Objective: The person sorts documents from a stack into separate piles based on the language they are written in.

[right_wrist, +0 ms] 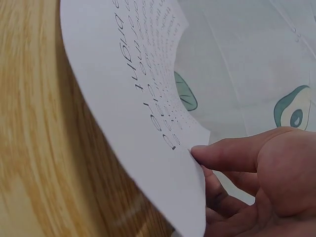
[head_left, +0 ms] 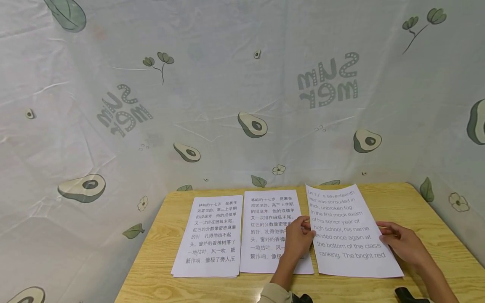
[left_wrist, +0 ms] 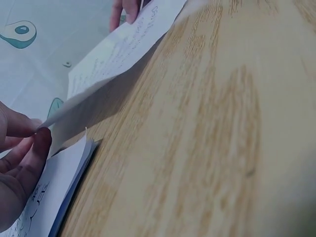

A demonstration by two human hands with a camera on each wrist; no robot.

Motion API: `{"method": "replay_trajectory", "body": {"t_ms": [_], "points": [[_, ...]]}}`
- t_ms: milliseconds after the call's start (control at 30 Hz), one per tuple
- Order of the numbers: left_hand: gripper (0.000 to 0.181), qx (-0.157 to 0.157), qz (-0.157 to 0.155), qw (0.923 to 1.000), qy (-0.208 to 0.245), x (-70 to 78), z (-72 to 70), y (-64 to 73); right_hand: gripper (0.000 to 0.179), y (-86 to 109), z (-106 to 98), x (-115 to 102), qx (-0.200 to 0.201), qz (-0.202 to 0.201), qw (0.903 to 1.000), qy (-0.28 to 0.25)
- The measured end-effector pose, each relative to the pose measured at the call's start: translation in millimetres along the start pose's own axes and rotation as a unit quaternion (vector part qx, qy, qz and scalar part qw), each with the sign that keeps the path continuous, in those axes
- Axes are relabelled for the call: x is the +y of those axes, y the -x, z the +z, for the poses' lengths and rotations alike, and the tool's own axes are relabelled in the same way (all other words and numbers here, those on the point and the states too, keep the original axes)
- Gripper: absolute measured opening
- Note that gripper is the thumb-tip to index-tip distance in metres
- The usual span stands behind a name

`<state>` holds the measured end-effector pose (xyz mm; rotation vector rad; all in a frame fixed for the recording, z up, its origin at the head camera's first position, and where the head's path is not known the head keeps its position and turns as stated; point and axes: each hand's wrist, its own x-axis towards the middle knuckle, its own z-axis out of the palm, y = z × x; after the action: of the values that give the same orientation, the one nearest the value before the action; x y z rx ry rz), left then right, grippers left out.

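A white sheet of paper (head_left: pixel 346 235) printed with English text is held between both hands at the right of the table. My left hand (head_left: pixel 298 239) pinches its left edge between thumb and fingers, above the middle stack of Chinese-text pages (head_left: pixel 270 219). At the opposite edge, my right hand (head_left: pixel 403 244) pinches the sheet, thumb on the printed face and fingers behind. In the left wrist view the sheet (left_wrist: pixel 118 57) is lifted off the wood and bows downward between the hands. The right wrist view shows the sheet (right_wrist: pixel 118 98) curving, its near edge over the table.
Another stack of Chinese-text pages (head_left: pixel 214 235) lies at the left, beside the middle one. Beneath everything is a yellow wood-grain table (head_left: pixel 151 252). A pale curtain (head_left: pixel 212 105) with avocado and leaf prints hangs behind the table and along its sides.
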<state>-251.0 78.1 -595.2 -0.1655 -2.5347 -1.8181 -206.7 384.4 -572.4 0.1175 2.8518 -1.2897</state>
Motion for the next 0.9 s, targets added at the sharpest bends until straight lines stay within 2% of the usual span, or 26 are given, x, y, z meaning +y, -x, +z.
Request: {"method": "replay_trajectory", "body": {"t_ms": [100,200,300,367,500,633,900], "points": [[0.043,0.002,-0.001,1.0000,0.001,0.8,-0.5,0.3,0.051,0.5,-1,-3,-0.005,0.005,1.0000,0.006],[0.042,0.009,0.010,0.9999,0.002,1.5,-3.3,2.1,0.050,2.1,-5,-6,0.005,0.009,0.9989,0.046],[0.042,0.020,0.021,0.9995,0.012,2.7,-10.1,4.4,0.049,4.3,-10,-10,0.020,0.007,0.9960,0.087],[0.042,0.024,0.025,0.9992,0.019,3.3,-17.2,5.7,0.050,6.0,-13,-14,0.028,0.007,0.9950,0.096],[0.043,0.026,0.027,0.9992,0.015,3.7,-37.5,7.7,0.053,8.7,-13,-21,0.032,0.004,0.9963,0.079],[0.044,0.030,0.026,0.9992,-0.008,0.1,-63.5,8.4,0.052,7.6,-4,-30,0.034,-0.008,0.9974,0.063],[0.043,0.052,0.030,0.9971,-0.048,-17.0,-115.8,11.3,0.051,-1.7,34,-65,-0.010,-0.012,0.9998,0.009]]}}
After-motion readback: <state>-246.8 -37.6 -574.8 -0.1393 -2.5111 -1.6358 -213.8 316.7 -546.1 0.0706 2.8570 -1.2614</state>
